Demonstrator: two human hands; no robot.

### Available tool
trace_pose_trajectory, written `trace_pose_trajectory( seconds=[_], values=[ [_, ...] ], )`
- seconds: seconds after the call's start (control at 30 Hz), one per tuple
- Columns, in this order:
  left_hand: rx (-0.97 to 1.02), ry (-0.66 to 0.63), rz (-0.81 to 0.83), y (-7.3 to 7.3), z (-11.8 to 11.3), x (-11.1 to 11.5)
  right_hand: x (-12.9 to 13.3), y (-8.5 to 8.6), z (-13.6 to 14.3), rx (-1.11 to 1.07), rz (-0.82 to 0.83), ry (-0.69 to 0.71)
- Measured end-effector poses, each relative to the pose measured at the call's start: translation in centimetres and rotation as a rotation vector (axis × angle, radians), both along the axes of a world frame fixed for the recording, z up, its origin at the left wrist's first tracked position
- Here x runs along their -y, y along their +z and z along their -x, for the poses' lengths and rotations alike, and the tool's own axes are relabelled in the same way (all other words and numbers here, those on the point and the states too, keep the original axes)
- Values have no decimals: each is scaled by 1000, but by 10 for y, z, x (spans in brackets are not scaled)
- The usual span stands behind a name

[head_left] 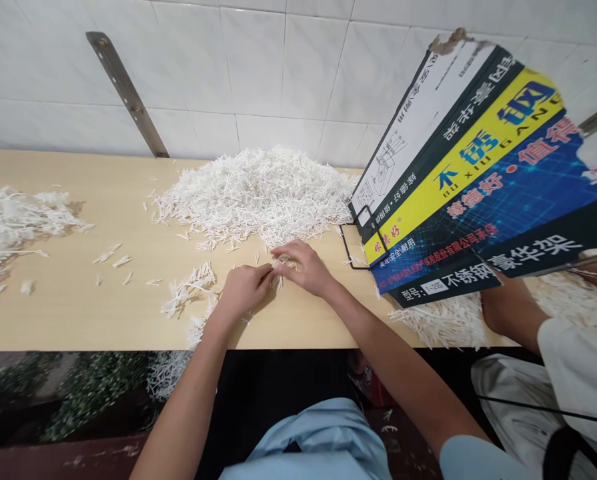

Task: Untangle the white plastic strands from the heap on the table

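Note:
In the head view my left hand (245, 290) and my right hand (308, 267) meet over the middle of the table. Their fingertips pinch together around a small bit of thin white sprigs (279, 281), mostly hidden by the fingers. Just behind my hands rises a large heap of short white sprigs (263, 190), thin and branching. A smaller cluster of longer white sprigs (191, 288) lies left of my left wrist. A few single pieces are scattered around on the wood.
A printed cardboard panel (458, 193) stands at the right in a black wire holder (351, 247). Beyond it, a co-worker's arm (511, 310) rests near more white sprigs (441, 321). Another pile (18, 223) lies far left. A metal bracket (128, 97) is on the tiled wall.

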State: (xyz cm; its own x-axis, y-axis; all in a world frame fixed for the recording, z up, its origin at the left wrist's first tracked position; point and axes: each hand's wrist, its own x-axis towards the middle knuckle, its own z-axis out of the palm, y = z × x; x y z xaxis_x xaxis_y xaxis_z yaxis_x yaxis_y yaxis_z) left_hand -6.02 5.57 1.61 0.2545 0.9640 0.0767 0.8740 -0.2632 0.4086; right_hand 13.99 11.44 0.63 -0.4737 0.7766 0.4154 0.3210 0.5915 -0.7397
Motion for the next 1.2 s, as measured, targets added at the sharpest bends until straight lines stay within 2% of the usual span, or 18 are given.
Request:
trace_pose_trajectory(
  seconds=[0.07,0.2,0.37,0.4,0.43,0.57,0.63,0.73,0.8,0.9,0.93,1.0,1.1,1.2],
  values=[
    [8,-4,4,0,-1,-1,5,0,5,67,-56,46],
    [50,-19,-8,1,-6,-3,5,-8,5,-69,19,-103],
    [10,-70,-1,1,-10,-1,-10,-14,-8,-368,188,-499],
    [11,-71,2,1,-10,0,-11,-11,-9,-374,177,-501],
    [20,-65,4,0,-9,0,-10,-8,-10,-337,135,-443],
    [88,6,4,-1,-6,0,4,6,-2,-14,-106,-23],
    [147,24,11,-2,-6,-1,10,7,3,43,-128,51],
    [166,-5,11,-1,-7,-2,9,-2,3,-39,-52,-38],
    [118,-32,7,-1,-8,-1,1,-9,-4,-171,26,-204],
    [64,-39,6,0,-8,1,-15,-15,-18,-370,112,-536],
    [68,-32,6,0,-8,1,-18,-15,-21,-384,121,-589],
    [107,-4,1,-1,-7,2,-20,-11,-21,-293,80,-520],
    [179,16,3,-1,-6,1,-14,-4,-13,-49,-110,-367],
    [207,32,14,0,-7,0,-8,1,-10,48,-235,-405]
  ],
)
